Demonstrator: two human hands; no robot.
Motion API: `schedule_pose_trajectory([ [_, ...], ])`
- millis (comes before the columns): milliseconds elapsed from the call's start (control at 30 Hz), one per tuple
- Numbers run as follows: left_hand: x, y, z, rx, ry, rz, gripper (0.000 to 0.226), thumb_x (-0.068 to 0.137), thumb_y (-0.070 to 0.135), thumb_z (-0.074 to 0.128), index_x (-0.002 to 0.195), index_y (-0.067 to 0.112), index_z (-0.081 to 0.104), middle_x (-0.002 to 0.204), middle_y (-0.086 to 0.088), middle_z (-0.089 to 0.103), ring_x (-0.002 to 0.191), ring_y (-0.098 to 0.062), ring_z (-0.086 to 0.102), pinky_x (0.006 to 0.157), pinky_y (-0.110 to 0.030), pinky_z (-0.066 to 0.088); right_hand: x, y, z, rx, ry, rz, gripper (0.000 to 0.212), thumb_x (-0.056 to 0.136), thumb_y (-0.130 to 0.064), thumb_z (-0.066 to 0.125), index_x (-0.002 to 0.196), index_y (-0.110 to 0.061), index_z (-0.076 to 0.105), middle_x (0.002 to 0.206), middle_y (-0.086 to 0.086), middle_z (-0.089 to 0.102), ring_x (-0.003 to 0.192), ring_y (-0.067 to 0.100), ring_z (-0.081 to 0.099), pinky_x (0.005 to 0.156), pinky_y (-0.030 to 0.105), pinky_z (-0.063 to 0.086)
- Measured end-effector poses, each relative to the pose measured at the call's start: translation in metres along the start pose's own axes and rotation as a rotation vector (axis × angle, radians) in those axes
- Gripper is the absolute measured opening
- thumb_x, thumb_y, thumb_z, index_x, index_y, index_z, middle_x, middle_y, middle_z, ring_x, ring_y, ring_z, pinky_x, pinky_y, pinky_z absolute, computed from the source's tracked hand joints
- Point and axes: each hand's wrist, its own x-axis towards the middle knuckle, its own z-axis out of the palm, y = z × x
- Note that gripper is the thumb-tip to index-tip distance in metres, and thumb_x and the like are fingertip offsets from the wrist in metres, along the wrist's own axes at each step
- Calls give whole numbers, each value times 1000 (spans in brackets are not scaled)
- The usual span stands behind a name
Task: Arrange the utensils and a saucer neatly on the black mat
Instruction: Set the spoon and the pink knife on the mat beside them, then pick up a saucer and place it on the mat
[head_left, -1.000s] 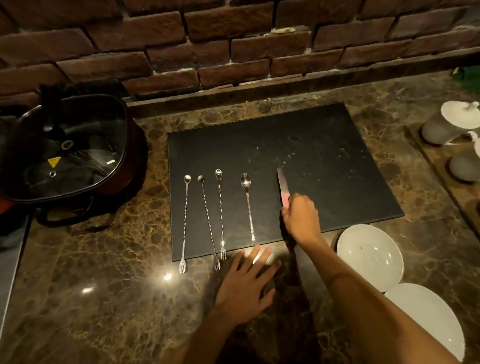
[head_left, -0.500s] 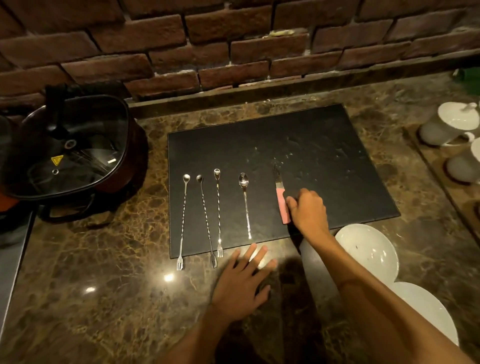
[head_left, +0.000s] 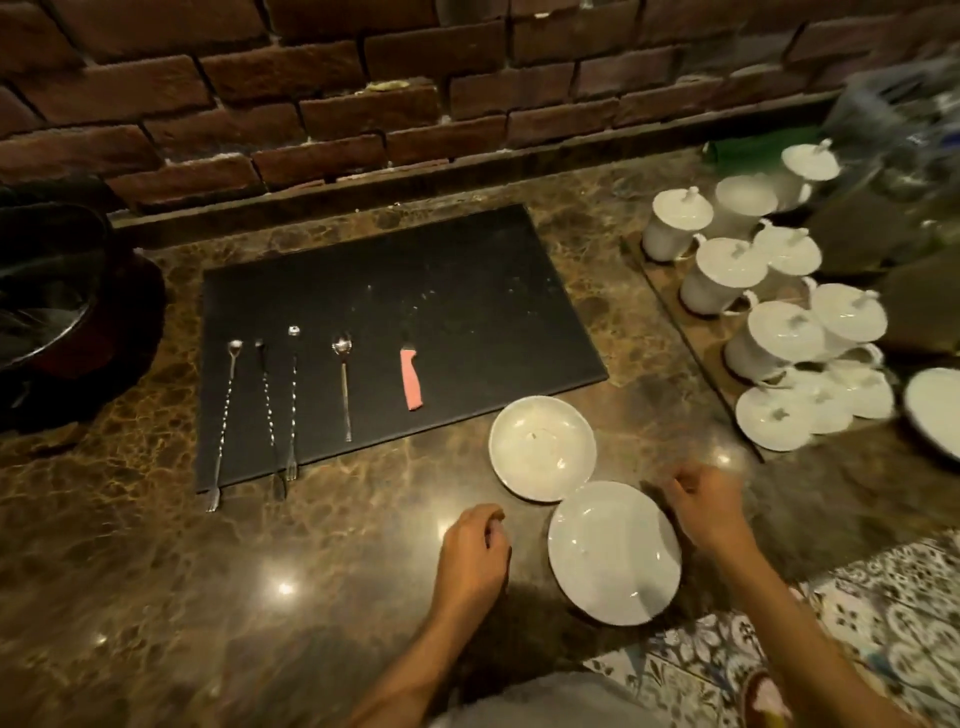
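Note:
The black mat (head_left: 467, 291) lies on the marble counter. On its left part lie three long twisted bar spoons (head_left: 266, 400) side by side, then a shorter spoon (head_left: 344, 384), then a pink-handled knife (head_left: 411, 385). Two white saucers sit off the mat at its front right: the far saucer (head_left: 542, 447) and the near saucer (head_left: 614, 552) at the counter edge. My left hand (head_left: 474, 558) hovers left of the near saucer, fingers curled, holding nothing. My right hand (head_left: 707, 506) is at the near saucer's right rim, fingers curled and blurred; whether it touches the rim is unclear.
Several white lidded cups (head_left: 769, 322) stand on a board at the right, with another plate (head_left: 935, 410) beyond them. A dark lidded pot (head_left: 57, 312) stands at the left. A brick wall (head_left: 363, 104) runs behind. Patterned floor tiles (head_left: 883, 623) show past the counter edge.
My right hand let go of the pink-handled knife on the mat and moved back to the near saucer. My left hand lifted off the counter and curled. The view swung right.

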Motion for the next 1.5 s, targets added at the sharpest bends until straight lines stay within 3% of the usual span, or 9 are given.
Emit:
schedule_pose_trajectory([
  [167, -27, 30, 51, -226, -177, -190, 21, 95, 10, 55, 98, 29, 63, 74, 4, 65, 68, -13, 64, 64, -44, 63, -12, 41, 5, -1, -172, 17, 19, 88, 0, 54, 78, -6, 69, 74, 9, 67, 69, 20, 59, 62, 30, 45],
  [300, -29, 29, 63, -217, -120, -255, 21, 92, 0, 56, 94, 19, 65, 80, -7, 61, 82, -37, 68, 76, -57, 61, -21, 51, 13, 31, -140, 41, 17, 86, 4, 56, 85, -6, 70, 74, 5, 66, 67, 13, 58, 58, 23, 44],
  [767, 29, 69, 12, -243, 204, -223, 20, 93, 1, 59, 81, 15, 65, 82, -18, 64, 88, -41, 68, 77, -55, 61, 46, -30, 21, 46, -110, -180, 13, 86, -9, 60, 78, -13, 70, 65, -6, 62, 63, 11, 58, 53, 22, 43],
  [900, 51, 70, -1, -218, 244, -239, 13, 91, -4, 55, 88, -4, 68, 77, -15, 59, 76, -37, 63, 75, -59, 59, 72, -50, 44, 9, -142, -188, 17, 86, -9, 60, 73, -16, 69, 62, -5, 61, 61, 11, 58, 53, 20, 43],
  [1000, 58, 68, 0, -180, 265, -247, 19, 90, -4, 55, 81, 6, 67, 78, -15, 63, 73, -30, 60, 71, -47, 59, 80, -52, 53, 0, -127, -185, 16, 86, -7, 61, 79, -14, 73, 60, -14, 57, 60, 1, 53, 49, 14, 35],
  [1100, 58, 68, 5, -101, 285, -249, 24, 91, -2, 53, 75, 11, 65, 70, -3, 58, 66, -14, 49, 50, -15, 40, 82, -47, 57, 5, -152, -192, 20, 84, -3, 58, 81, -14, 75, 65, -5, 64, 63, 11, 60, 54, 19, 43],
  [1333, 57, 65, 11, -134, 318, -244, 31, 91, -2, 56, 69, 18, 64, 67, 1, 61, 61, -11, 49, 50, -9, 40, 84, -38, 62, 62, -146, -183, 18, 87, -6, 59, 92, -10, 75, 76, -1, 66, 65, 7, 58, 53, 15, 39],
  [1400, 58, 62, 10, -169, 284, -245, 30, 93, -1, 57, 74, 20, 67, 72, -2, 67, 67, -17, 57, 55, -10, 44, 84, -36, 61, 72, -168, -161, 20, 88, -6, 56, 95, -12, 74, 79, -1, 68, 68, 9, 59, 54, 17, 41],
  [1500, 58, 60, 11, -337, 207, -314, 26, 98, 2, 52, 96, 19, 72, 94, -7, 74, 87, -25, 69, 71, -41, 65, 80, -34, 61, 131, -274, -118, 31, 88, -2, 47, 102, -17, 71, 86, -1, 70, 75, 8, 61, 56, 19, 45],
])
